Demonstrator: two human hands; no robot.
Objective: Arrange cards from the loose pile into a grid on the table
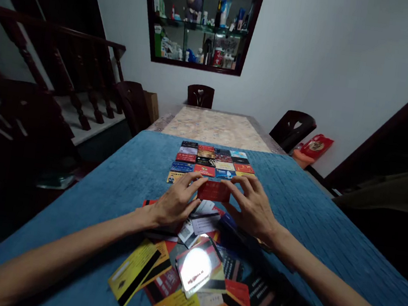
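Note:
A red card (214, 191) is pinched between my left hand (176, 201) and my right hand (252, 205), one at each short end, just above the blue cloth (305, 206). Beyond it lies a neat grid of cards (210, 164) in several rows, face up. The held card sits at the near edge of that grid, beside a yellow card (175, 177) in the nearest row. Under and in front of my wrists is a loose pile of cards (196, 272), red, yellow, orange and black, one glaring with reflected light.
The blue cloth covers the near part of a long table (215, 124) with a patterned far end. Dark wooden chairs (292, 127) stand around it. A stair railing (60, 69) runs at the left, and a wall shelf (201, 19) with bottles hangs behind.

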